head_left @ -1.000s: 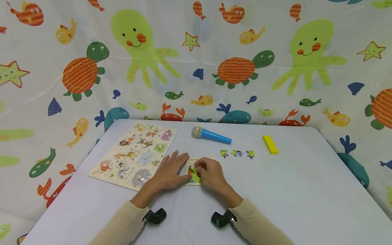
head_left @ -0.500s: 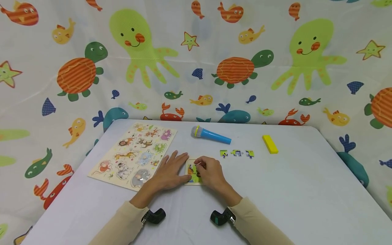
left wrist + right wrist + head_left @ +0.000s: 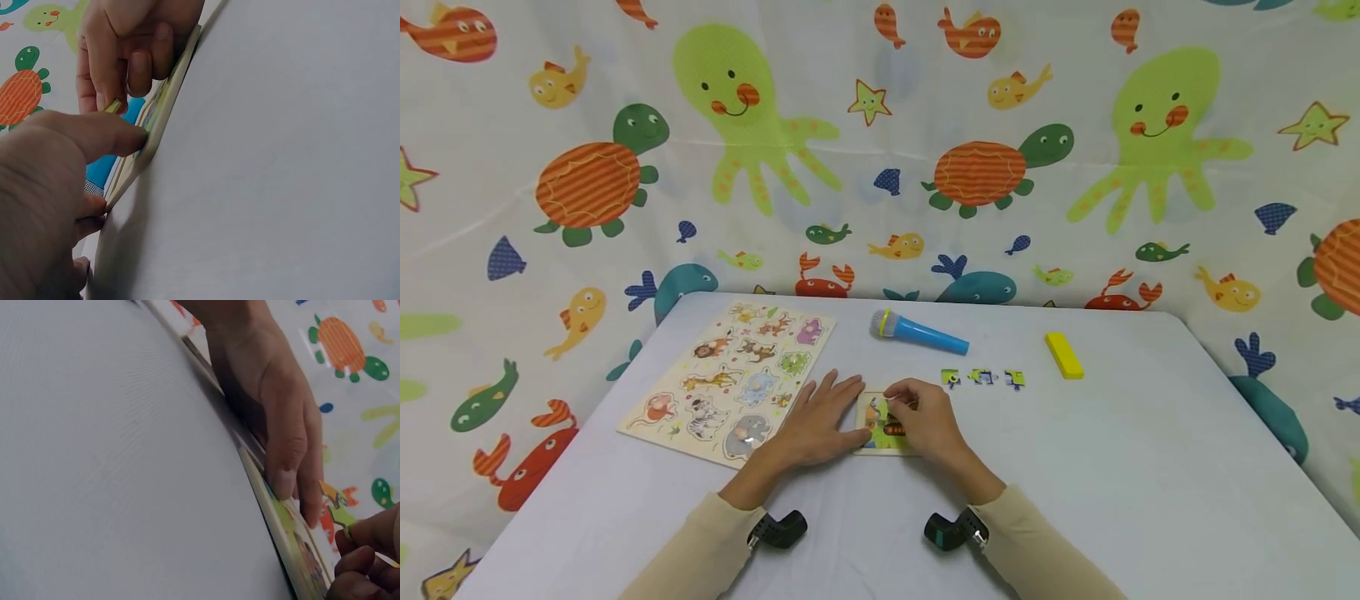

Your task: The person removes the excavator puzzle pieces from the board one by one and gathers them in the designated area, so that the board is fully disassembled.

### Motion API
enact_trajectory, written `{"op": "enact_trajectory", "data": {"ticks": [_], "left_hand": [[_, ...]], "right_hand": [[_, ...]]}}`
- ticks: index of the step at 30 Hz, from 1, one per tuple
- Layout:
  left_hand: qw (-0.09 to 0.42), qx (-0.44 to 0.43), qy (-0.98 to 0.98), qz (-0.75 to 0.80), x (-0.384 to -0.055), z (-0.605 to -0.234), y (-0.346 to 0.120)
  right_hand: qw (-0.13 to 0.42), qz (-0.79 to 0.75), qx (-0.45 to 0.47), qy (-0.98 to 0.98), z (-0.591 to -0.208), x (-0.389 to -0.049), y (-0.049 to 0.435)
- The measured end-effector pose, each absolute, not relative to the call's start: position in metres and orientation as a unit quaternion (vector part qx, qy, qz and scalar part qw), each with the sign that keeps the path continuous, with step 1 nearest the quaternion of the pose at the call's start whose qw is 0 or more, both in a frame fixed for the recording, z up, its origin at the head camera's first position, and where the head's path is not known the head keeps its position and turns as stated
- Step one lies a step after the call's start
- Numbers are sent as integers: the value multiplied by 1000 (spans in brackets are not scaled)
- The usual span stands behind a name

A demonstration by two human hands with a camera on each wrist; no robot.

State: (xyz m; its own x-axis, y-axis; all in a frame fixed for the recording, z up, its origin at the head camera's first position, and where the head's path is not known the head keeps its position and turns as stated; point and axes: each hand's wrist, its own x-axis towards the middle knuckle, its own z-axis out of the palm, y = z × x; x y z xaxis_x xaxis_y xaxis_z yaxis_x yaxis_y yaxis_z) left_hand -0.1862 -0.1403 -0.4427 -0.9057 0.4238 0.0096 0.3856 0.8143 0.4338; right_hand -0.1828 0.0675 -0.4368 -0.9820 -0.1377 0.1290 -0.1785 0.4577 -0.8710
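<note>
In the head view, a small jigsaw board (image 3: 887, 452) with a pale wooden border and a green picture lies flat before both hands. My left hand (image 3: 820, 421) rests along its left side, fingers spread straight, its thumb on the picture's left edge. Between thumb and index finger, my right hand (image 3: 928, 421) pinches a green and orange jigsaw piece (image 3: 342, 514), held tilted just above the board. Part of the board is hidden under the right hand. Several jigsaw pieces (image 3: 982, 377) lie in a row beyond that hand.
A large wooden animal peg puzzle (image 3: 715, 417) lies at the left, close to the left hand. Behind the small board are a blue toy microphone (image 3: 925, 333) and, to the right, a yellow block (image 3: 1064, 356). A sea-animal cloth (image 3: 895, 167) hangs behind the white table.
My right hand has shifted slightly right and back, uncovering more of the board's picture, including a dark striped part. The left hand has stayed in place.
</note>
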Motion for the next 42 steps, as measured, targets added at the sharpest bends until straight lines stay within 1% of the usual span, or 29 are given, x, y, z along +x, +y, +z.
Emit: {"op": "enact_trajectory", "data": {"ticks": [4, 15, 20, 34, 42], "left_hand": [[45, 214, 951, 217, -186, -442, -140], [44, 219, 951, 213, -186, -444, -140], [44, 219, 950, 217, -185, -443, -140], [41, 217, 952, 212, -186, -445, -141], [40, 218, 952, 213, -185, -444, -141]], "right_hand": [[13, 522, 83, -849, -434, -184, 74], [-43, 595, 72, -799, -427, -194, 99], [-60, 615, 65, -784, -426, -198, 110], [-61, 600, 28, -797, -424, -210, 140], [-64, 604, 23, -794, -430, -214, 156]]}}
